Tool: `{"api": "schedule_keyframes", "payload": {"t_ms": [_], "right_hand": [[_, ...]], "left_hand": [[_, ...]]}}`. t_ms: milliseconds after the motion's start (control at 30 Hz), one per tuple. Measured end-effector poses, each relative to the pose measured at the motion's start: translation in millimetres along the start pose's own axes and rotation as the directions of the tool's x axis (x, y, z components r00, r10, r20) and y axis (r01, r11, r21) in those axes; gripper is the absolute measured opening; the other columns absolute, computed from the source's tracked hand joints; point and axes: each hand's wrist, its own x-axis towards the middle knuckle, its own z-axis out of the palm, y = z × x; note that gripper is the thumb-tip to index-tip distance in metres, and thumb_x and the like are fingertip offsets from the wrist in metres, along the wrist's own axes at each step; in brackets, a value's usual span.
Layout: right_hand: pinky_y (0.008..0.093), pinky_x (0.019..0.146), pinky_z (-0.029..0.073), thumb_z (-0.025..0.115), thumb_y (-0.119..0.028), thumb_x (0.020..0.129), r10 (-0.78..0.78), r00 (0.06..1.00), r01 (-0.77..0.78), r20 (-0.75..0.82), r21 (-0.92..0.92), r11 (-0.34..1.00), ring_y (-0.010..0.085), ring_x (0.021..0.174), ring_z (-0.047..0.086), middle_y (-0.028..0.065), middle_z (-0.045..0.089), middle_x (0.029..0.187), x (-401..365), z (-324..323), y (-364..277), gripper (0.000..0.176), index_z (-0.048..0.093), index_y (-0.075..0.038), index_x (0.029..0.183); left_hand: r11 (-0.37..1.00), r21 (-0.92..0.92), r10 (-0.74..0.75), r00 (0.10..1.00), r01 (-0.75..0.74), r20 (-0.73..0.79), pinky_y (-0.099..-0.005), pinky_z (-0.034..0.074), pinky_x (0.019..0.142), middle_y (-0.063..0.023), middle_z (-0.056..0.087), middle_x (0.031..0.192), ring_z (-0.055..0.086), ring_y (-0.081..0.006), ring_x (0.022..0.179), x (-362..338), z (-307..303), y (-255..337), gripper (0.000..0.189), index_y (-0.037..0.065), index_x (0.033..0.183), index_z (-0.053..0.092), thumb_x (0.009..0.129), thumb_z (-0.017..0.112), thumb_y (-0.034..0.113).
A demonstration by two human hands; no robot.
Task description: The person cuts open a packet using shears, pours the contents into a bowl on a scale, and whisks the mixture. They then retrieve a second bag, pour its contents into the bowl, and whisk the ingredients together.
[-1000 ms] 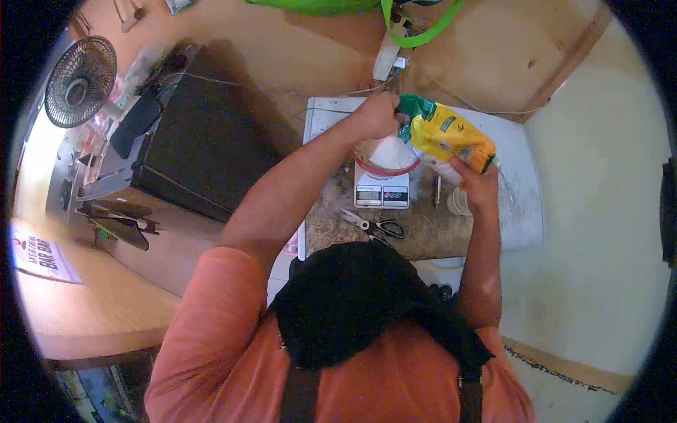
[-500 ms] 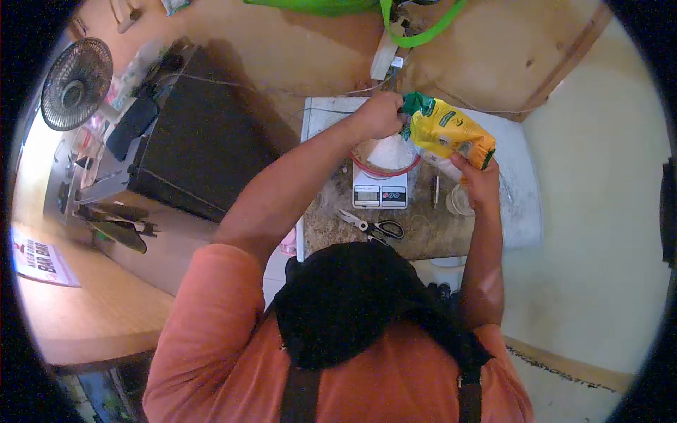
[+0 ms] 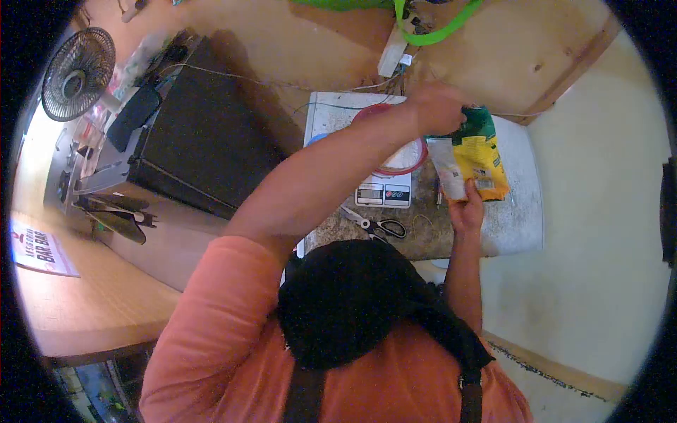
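A yellow and green packet (image 3: 479,158) hangs upright over the right part of the table, its green end at the top. My left hand (image 3: 441,108) is closed at the packet's upper corner. Lower down, my right hand (image 3: 465,209) grips the bottom of the packet, thumb on its front. Left of the packet, a red-rimmed bowl (image 3: 423,156) holds white powder (image 3: 405,156) and rests on a white digital scale (image 3: 383,195). My left forearm hides part of the bowl. Scissors with black handles (image 3: 384,228) lie in front of the scale.
The stained white table (image 3: 518,225) stands against the wall. A large black box-shaped thing (image 3: 204,134) is to its left, with a fan (image 3: 79,74) beyond. A green bag strap (image 3: 444,32) and a power strip (image 3: 392,56) are at the back. A rubber band (image 3: 423,222) lies near the scissors.
The packet has swung from tilted over the bowl to upright, away to the right. My left hand has moved right with its top; my right hand has shifted slightly left, under its bottom.
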Motion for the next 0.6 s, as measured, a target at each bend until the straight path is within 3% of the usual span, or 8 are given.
{"api": "schedule_keyframes", "payload": {"t_ms": [67, 100, 167, 267, 400, 467, 600], "right_hand": [[0.0491, 0.09, 0.049, 0.054, -0.023, 0.094, 0.027, 1.0, -0.027, 0.0, 0.036, 0.999, 0.0301, 0.116, 0.054, 0.0098, 0.053, 0.13, -1.5, -4.7, 4.6, 0.048, 0.038, -0.009, 0.136], [0.0507, 0.088, 0.049, 0.053, -0.026, 0.094, 0.021, 0.999, -0.025, 0.048, 0.077, 0.997, 0.031, 0.115, 0.055, 0.0101, 0.053, 0.13, -3.5, -2.7, 6.2, 0.048, 0.038, -0.009, 0.136], [0.0523, 0.087, 0.049, 0.052, -0.03, 0.094, 0.014, 0.996, -0.025, 0.093, 0.121, 0.992, 0.0318, 0.114, 0.055, 0.0103, 0.053, 0.13, -4.7, -1.3, 8.4, 0.048, 0.039, -0.01, 0.136], [0.0505, 0.084, 0.05, 0.053, -0.032, 0.094, 0.042, 0.99, -0.066, 0.132, 0.178, 0.982, 0.0321, 0.112, 0.056, 0.01, 0.054, 0.129, -4.4, -0.4, 11.5, 0.049, 0.04, -0.011, 0.136], [0.0493, 0.081, 0.051, 0.053, -0.034, 0.094, 0.044, 0.983, -0.084, 0.181, 0.222, 0.971, 0.032, 0.109, 0.057, 0.0104, 0.055, 0.128, -4.8, 9.5, 11.1, 0.048, 0.042, -0.011, 0.134], [0.0494, 0.082, 0.051, 0.052, -0.035, 0.094, 0.043, 0.977, -0.091, 0.209, 0.223, 0.971, 0.032, 0.11, 0.057, 0.0106, 0.055, 0.128, -4.7, 10.5, 11.9, 0.048, 0.042, -0.011, 0.134], [0.0498, 0.082, 0.051, 0.052, -0.036, 0.094, 0.078, 0.975, -0.137, 0.208, 0.287, 0.948, 0.0319, 0.11, 0.057, 0.011, 0.055, 0.128, -2.6, 3.1, 16.8, 0.047, 0.044, -0.011, 0.133]], "left_hand": [[0.993, 0.012, -0.121, 0.979, 0.121, 0.165, -0.0427, 0.052, 0.079, -0.0115, 0.069, 0.095, 0.065, -0.0309, 0.091, 3.8, -17.3, 24.2, 0.023, 0.018, 0.096, 0.071, 0.076, 0.06, 0.021], [0.993, 0.012, -0.118, 0.978, 0.118, 0.171, -0.0427, 0.052, 0.079, -0.0115, 0.069, 0.095, 0.065, -0.0309, 0.091, 5.1, -15.7, 27.3, 0.023, 0.018, 0.096, 0.071, 0.076, 0.06, 0.021], [1.0, 0.02, -0.022, 0.994, 0.02, 0.104, -0.0435, 0.053, 0.077, -0.012, 0.069, 0.092, 0.066, -0.0317, 0.089, 8.1, -14.9, 31.6, 0.022, 0.014, 0.091, 0.072, 0.073, 0.06, 0.019], [0.995, 0.096, -0.016, 0.991, 0.003, 0.13, -0.044, 0.053, 0.075, -0.0122, 0.069, 0.09, 0.066, -0.0323, 0.087, 12.1, -15.2, 36.7, 0.02, 0.011, 0.086, 0.072, 0.071, 0.06, 0.017], [0.995, 0.095, -0.013, 0.991, 0.001, 0.13, -0.0444, 0.054, 0.074, -0.0129, 0.069, 0.089, 0.067, -0.0321, 0.085, 13.7, -16.5, 35.7, 0.019, 0.011, 0.084, 0.072, 0.071, 0.06, 0.017], [0.994, 0.074, 0.074, 0.996, -0.078, 0.046, -0.044, 0.054, 0.073, -0.0128, 0.069, 0.089, 0.067, -0.0319, 0.084, 14.7, -9.5, 30.2, 0.018, 0.011, 0.084, 0.072, 0.072, 0.059, 0.017], [0.997, 0.056, 0.047, 0.997, -0.051, 0.061, -0.0441, 0.054, 0.073, -0.0136, 0.069, 0.089, 0.067, -0.0319, 0.083, 14.2, -17.5, 38.7, 0.019, 0.01, 0.084, 0.072, 0.072, 0.059, 0.016]]}}
